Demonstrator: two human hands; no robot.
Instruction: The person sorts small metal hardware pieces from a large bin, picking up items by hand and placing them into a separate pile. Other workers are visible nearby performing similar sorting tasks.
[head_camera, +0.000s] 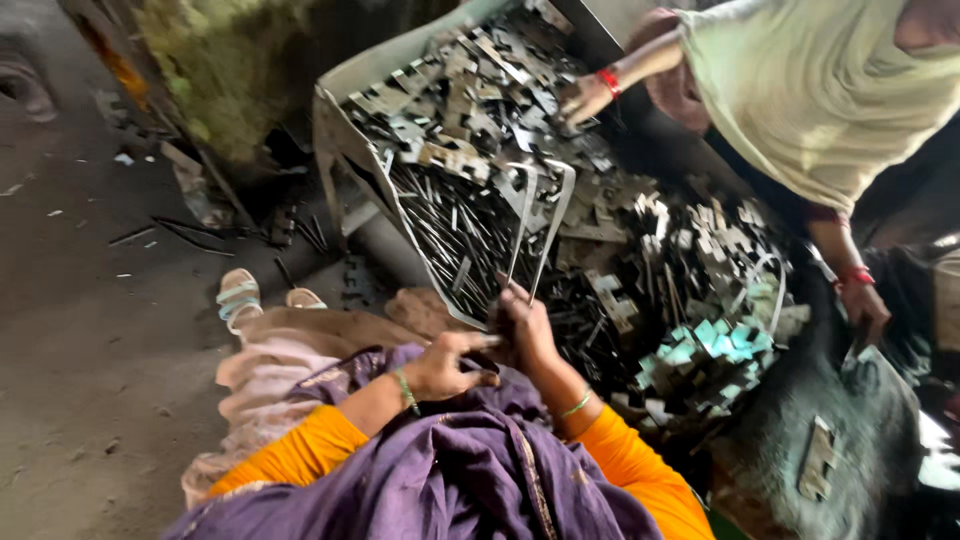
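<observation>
A dirty concrete floor (90, 300) carries a heap of stamped sheet-metal scraps (640, 290). The right hand (525, 325) is clamped on two long bent metal strips (540, 225) rising just above it; the left hand (445, 365), fingers loosely curled and holding nothing, sits just beside it. Sharp edges could cut bare fingers if the strips slip, or snag the purple cloth (470, 470) below the hands.

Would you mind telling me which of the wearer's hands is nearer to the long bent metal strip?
The right hand is nearer: it grips the lower end of the long bent metal strip. The left hand sits lower and to the left of it, with fingers partly curled.
</observation>
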